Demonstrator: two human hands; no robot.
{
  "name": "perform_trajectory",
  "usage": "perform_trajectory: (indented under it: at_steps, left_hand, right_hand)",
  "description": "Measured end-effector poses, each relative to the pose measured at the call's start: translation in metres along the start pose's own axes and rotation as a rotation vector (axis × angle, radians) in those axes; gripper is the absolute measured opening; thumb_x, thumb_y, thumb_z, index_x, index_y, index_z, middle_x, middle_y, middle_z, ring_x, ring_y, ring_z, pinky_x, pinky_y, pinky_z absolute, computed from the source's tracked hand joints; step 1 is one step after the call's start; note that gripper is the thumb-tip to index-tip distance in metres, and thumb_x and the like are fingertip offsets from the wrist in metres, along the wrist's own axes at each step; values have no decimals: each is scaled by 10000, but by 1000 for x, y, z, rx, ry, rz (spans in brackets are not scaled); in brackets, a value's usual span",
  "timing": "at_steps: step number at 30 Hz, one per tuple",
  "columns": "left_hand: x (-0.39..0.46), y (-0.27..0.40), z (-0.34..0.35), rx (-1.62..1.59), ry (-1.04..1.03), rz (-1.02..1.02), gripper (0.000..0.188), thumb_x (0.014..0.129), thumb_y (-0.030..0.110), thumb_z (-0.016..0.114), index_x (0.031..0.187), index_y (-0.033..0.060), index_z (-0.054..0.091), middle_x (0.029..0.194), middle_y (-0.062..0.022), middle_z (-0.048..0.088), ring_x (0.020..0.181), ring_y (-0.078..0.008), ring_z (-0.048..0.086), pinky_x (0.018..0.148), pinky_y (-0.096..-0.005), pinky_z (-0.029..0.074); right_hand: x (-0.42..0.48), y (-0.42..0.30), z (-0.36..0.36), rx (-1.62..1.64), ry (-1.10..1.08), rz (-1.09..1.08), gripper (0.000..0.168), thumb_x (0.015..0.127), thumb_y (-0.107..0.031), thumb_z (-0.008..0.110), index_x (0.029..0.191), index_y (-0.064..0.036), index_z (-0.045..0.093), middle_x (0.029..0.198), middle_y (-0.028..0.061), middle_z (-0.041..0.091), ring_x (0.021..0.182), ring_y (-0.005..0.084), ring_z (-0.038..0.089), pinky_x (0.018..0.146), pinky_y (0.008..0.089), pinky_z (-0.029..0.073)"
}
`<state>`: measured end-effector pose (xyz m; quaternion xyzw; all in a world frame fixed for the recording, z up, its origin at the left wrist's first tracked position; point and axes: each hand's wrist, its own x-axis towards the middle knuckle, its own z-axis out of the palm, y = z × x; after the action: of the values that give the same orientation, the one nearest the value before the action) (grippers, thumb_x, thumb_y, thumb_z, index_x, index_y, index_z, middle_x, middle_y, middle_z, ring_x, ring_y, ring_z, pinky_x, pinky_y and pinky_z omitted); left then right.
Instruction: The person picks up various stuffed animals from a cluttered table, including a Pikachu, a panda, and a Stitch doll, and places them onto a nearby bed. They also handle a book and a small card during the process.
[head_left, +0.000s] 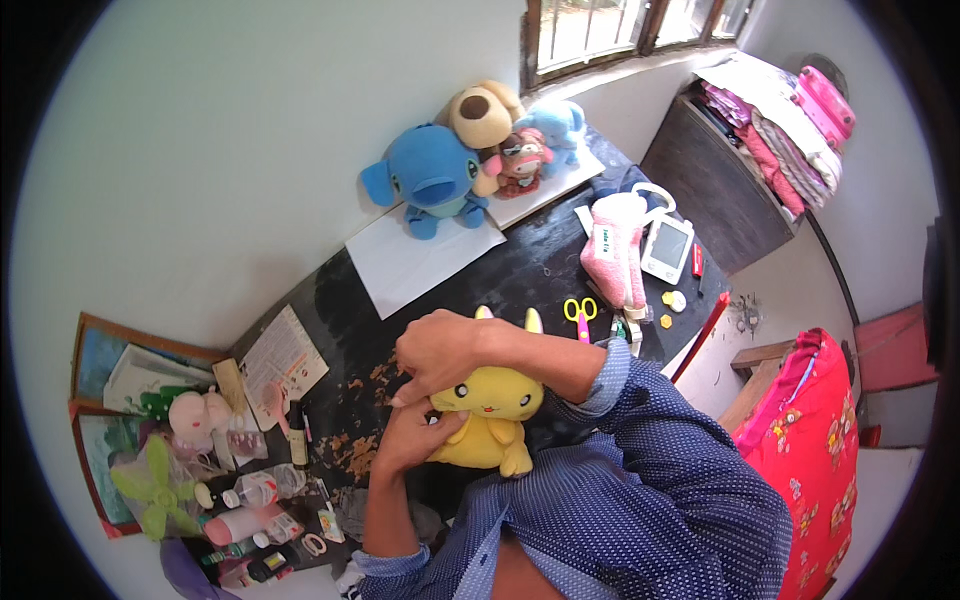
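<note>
A yellow plush toy (480, 435) with pointed ears sits upright at the near edge of the black table, close to my chest. My left hand (420, 435) grips its side, the thumb lying on its body below the face. Reaching across the top of the toy, my right hand (442, 352) is bent at the wrist, its fingers near the back of the head and touching the left hand. The right forearm hides part of the toy's head and ears. What the right fingers hold is hidden.
Yellow-and-pink scissors (581, 316), a pink fuzzy pouch (615, 255) and a white device with a screen (667, 249) lie right. A blue plush (433, 176) and other plush toys stand at the back. Bottles (259, 487) and a green fan (155, 484) crowd the left.
</note>
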<state>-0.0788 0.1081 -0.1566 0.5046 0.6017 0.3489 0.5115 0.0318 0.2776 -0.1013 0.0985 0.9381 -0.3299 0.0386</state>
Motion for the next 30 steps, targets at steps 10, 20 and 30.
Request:
perform_trajectory:
  at_steps: [10, 20, 30]
  left_hand:
    - [-8, -16, -30, -137, 325, -9, 215, 948, 107, 730, 1110, -33, 749, 1092, -82, 733, 969, -135, 677, 846, -308, 539]
    - [6, -28, -37, -126, 364, 36, 311, 946, 93, 746, 1235, -9, 693, 1159, -69, 723, 1025, -134, 664, 896, -320, 528]
    - [99, -35, -116, -65, 617, 46, 287, 944, 45, 713, 1218, -39, 688, 1098, -58, 733, 994, -118, 653, 894, -305, 519]
  right_hand:
    - [-34, 39, 15, 182, 1212, 79, 409, 816, -221, 828, 1124, -10, 662, 1129, 157, 669, 1032, 304, 662, 896, 374, 523]
    - [-40, 64, 57, 1088, 336, 199, 608, 854, -369, 832, 1244, 54, 637, 1120, 145, 711, 1031, 202, 653, 955, 345, 499]
    - [64, 95, -15, 817, 502, 146, 432, 820, -140, 850, 1177, 17, 663, 1066, 82, 719, 1001, 164, 646, 918, 330, 504]
